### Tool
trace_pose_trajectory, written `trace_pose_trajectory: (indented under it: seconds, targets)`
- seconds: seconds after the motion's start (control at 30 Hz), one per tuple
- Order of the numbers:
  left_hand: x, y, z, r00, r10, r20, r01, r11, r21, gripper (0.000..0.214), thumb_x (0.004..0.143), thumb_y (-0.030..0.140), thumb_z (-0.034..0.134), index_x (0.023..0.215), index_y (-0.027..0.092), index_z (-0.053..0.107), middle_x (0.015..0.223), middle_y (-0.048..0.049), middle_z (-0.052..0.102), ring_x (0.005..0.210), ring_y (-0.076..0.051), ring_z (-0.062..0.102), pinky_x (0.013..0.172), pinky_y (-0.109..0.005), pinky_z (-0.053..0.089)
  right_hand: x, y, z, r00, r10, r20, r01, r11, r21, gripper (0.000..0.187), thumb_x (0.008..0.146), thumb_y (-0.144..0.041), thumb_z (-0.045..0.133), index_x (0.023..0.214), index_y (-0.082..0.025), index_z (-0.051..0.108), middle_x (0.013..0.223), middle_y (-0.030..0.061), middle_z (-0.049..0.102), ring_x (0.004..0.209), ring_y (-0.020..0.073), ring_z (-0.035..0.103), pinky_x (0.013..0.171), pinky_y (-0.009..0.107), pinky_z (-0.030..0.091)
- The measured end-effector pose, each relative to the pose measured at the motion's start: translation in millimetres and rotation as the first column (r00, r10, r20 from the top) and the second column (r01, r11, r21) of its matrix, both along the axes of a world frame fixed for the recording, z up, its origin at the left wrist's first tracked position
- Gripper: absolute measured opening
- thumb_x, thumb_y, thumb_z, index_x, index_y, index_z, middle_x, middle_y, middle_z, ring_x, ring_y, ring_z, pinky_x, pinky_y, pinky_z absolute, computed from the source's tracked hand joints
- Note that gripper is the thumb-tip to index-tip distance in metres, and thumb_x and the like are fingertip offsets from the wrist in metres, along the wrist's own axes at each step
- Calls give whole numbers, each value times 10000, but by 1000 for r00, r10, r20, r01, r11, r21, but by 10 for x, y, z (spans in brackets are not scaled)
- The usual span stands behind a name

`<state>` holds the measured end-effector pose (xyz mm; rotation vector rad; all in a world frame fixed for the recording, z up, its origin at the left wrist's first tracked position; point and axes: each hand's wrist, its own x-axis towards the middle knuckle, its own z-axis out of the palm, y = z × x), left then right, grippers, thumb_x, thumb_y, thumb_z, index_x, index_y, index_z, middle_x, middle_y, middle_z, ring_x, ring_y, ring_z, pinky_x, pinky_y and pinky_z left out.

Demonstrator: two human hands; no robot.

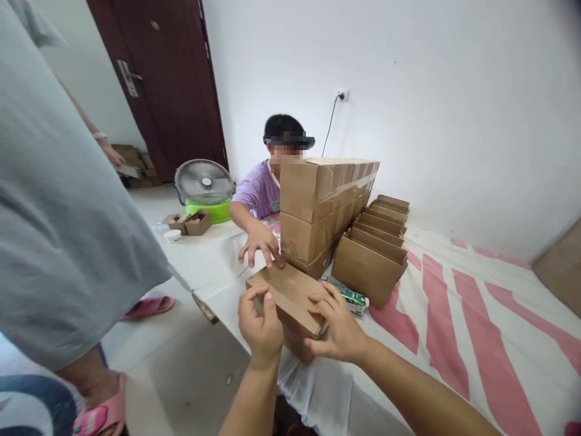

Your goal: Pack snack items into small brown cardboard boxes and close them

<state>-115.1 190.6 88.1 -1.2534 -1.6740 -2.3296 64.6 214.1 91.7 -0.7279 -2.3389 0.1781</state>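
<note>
A table under red-and-white striped cloth (pixel 481 363) spreads widest, toward 4 o'clock. On it, at 1 o'clock from the work, rises a stack of taped cartons (pixel 298 192); at 2 o'clock stands a row of open boxes (pixel 367 266). The closed cardboard box (pixel 295 289) lies between the person's hands. At its 4 o'clock the right hand (pixel 339 332) holds the end in a wide grip, fingertips spread on the top and thumb low on the near side. At 8 o'clock the left hand (pixel 262 327) curls narrowly by the near edge, thumb beside the bent forefinger; whether it pinches anything I cannot tell. A co-worker's hand (pixel 260 243) reaches in at 11 o'clock, fingers splayed over the far edge. A green-and-white packet (pixel 351 297) sits at 3 o'clock.
</note>
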Motion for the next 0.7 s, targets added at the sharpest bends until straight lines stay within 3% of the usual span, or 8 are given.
trace_pose_trajectory:
  seconds: [0.23,0.33,0.4,0.53,0.6,0.7]
  targets:
    - [105,-105,144,936,-196,-294,150,974,-172,136,867,280,535,856,211,652,881,-46,674,894,-223,610,846,-389,452,861,-431,9,998,43,53,-44,999,13,576,671,-403,743,1153,-214,489,1280,155,569,1384,389,327,1086,625,319]
    - [171,-102,160,895,-357,-269,299,925,-234,140,839,301,575,839,223,691,919,-57,687,945,-235,618,872,-400,470,1232,-690,48,997,-3,80,5,1000,-29,579,681,-370,743,1175,-228,477,1305,152,563,1407,382,309,1079,614,349]
    - [238,-80,145,836,-524,-161,467,835,-291,154,814,333,607,833,227,717,979,-69,683,972,-236,634,895,-399,488,1458,-871,83,993,-42,113,49,997,-63,581,693,-357,742,1193,-245,469,1315,145,567,1417,374,306,1068,610,376]
    - [462,-67,87,584,-807,87,781,529,-331,229,797,400,628,871,220,749,1182,-115,644,1133,-277,609,1020,-460,443,1856,-1233,118,981,-139,138,155,982,-112,584,707,-358,742,1221,-282,477,1338,136,567,1420,384,311,1042,616,416]
    - [608,-110,62,451,-877,167,865,383,-325,267,809,421,617,925,221,750,1284,-130,599,1237,-299,546,1076,-494,387,2023,-1413,118,972,-185,143,204,970,-130,592,704,-361,749,1230,-297,485,1348,130,564,1418,391,313,1032,613,433]
    - [834,-224,36,301,-930,212,918,222,-329,306,827,437,600,1027,241,725,1425,-126,498,1353,-314,433,1128,-512,313,2216,-1665,122,956,-248,159,272,950,-152,602,694,-356,759,1231,-306,490,1353,125,562,1421,394,307,1023,606,451]
